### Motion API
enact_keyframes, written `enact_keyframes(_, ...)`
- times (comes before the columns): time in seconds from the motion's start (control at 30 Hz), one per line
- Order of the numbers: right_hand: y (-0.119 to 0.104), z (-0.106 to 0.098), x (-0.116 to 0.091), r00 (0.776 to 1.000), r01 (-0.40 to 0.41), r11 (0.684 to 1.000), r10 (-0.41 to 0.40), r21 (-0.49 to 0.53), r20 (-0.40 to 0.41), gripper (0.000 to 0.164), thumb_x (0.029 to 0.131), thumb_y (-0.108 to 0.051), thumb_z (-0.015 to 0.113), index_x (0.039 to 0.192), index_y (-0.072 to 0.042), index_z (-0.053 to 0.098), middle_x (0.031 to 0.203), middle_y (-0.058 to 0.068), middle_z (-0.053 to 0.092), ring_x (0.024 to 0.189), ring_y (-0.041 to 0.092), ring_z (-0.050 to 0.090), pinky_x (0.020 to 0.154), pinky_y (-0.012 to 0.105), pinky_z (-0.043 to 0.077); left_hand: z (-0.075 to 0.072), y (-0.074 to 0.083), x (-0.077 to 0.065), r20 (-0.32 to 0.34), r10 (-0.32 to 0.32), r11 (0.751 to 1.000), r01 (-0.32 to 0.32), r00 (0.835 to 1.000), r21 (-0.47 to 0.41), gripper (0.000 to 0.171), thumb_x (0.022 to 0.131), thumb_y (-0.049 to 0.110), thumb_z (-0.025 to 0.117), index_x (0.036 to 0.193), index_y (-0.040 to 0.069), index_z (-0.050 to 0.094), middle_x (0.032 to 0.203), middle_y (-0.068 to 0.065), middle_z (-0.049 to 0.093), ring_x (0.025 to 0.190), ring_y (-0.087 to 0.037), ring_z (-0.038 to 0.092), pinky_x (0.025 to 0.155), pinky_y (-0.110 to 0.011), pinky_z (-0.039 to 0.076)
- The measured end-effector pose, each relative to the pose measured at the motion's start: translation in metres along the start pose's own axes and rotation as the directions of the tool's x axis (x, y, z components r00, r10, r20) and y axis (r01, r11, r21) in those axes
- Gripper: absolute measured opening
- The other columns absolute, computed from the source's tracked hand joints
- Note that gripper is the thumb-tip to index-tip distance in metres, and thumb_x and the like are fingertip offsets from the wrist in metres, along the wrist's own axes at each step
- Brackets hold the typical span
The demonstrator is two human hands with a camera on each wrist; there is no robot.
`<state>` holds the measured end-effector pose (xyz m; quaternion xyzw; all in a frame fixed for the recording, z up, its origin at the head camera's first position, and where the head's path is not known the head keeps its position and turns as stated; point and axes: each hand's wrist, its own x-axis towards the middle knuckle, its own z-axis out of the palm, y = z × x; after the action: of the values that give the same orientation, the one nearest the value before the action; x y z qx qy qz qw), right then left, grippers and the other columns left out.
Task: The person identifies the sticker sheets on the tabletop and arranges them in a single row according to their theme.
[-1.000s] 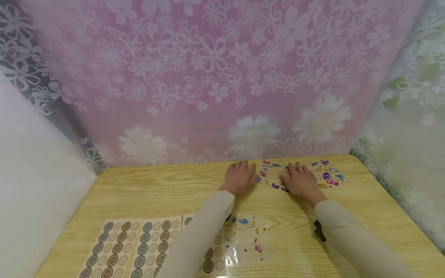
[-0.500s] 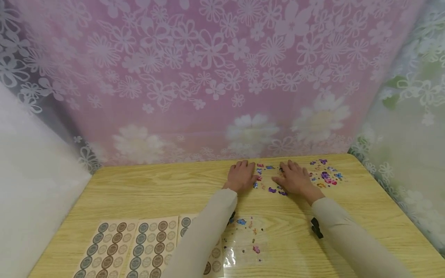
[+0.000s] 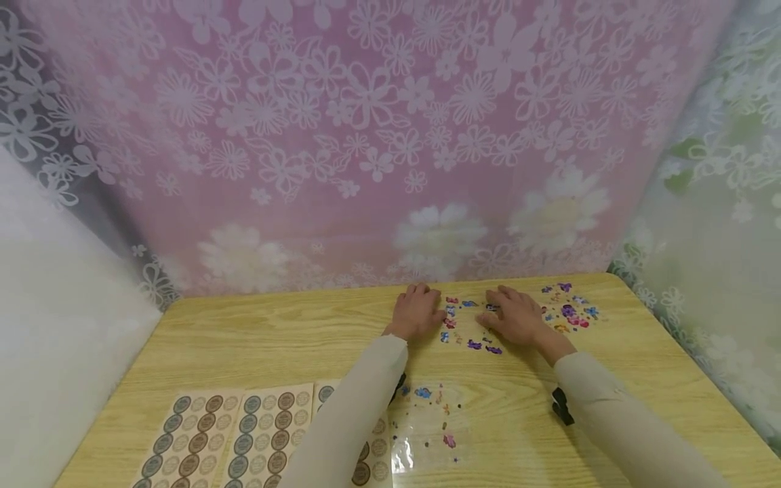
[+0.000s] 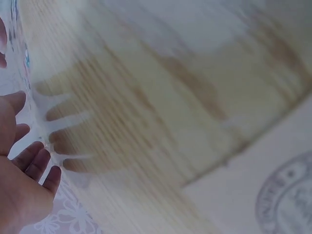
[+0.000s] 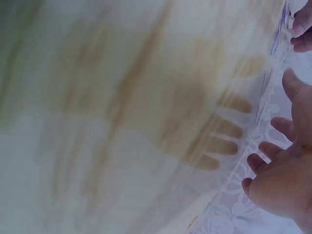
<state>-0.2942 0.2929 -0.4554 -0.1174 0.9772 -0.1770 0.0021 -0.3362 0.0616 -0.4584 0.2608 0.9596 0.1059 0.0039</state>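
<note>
A clear sticker sheet (image 3: 474,344) printed with small purple, blue and pink figures lies near the back of the wooden table. My left hand (image 3: 416,313) rests at its left side, thumb close to the printed figures. Over the sheet's right part lies my right hand (image 3: 517,317), hiding some of the print. Fingers of the left hand (image 4: 24,190) look spread and slightly bent in the left wrist view. The right wrist view shows the right hand (image 5: 280,161) with fingers loosely extended. I see neither hand curled round anything.
More colourful flower stickers (image 3: 569,311) lie right of the right hand. Another clear sticker sheet (image 3: 449,440) is near the front middle. Paper sheets of round labels (image 3: 198,442) lie front left. A pink floral curtain (image 3: 378,169) hangs behind the table (image 3: 274,332).
The clear sticker sheet between my hands has slid left and a little toward me. Both hands have shifted slightly left. The label sheets stay in place.
</note>
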Motion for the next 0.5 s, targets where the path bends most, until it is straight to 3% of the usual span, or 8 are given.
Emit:
enact_keyframes(0.2, 0.003, -0.004, -0.001, 0.996, -0.068, 0.994, 0.072, 0.083, -0.043, 0.053, 0.1, -0.031, 0.052, 0.14, 0.002, 0.044, 0.133, 0.03, 0.042, 0.118, 0.046, 0.041, 0.094, 0.064, 0.033, -0.001, 0.003, 0.006, -0.012, -0.04, 0.983, 0.038, 0.999, -0.178, 0.042, 0.099, 0.033, 0.052, 0.138, 0.016, 0.052, 0.132, -0.005, 0.049, 0.122, -0.025, 0.042, 0.098, -0.043, 0.039)
enact_keyframes(0.37, -0.001, -0.007, -0.002, 0.981, -0.189, 0.973, 0.181, 0.135, 0.064, 0.063, 0.099, -0.039, 0.051, 0.142, 0.004, 0.038, 0.132, 0.033, 0.036, 0.108, 0.045, 0.05, 0.084, 0.062, 0.041, 0.0, 0.008, 0.012, -0.024, -0.046, 0.976, 0.04, 0.999, -0.216, 0.039, 0.099, 0.028, 0.054, 0.135, 0.014, 0.056, 0.129, -0.006, 0.051, 0.12, -0.024, 0.044, 0.095, -0.04, 0.042)
enact_keyframes(0.5, -0.002, -0.008, -0.002, 0.974, -0.214, 0.969, 0.202, 0.123, 0.106, 0.068, 0.098, -0.04, 0.052, 0.143, 0.006, 0.033, 0.134, 0.035, 0.032, 0.111, 0.047, 0.048, 0.086, 0.062, 0.041, 0.001, 0.012, 0.016, -0.005, -0.045, 0.968, 0.042, 0.999, -0.247, 0.037, 0.099, 0.026, 0.054, 0.133, 0.011, 0.057, 0.129, -0.007, 0.05, 0.117, -0.025, 0.045, 0.095, -0.04, 0.041)
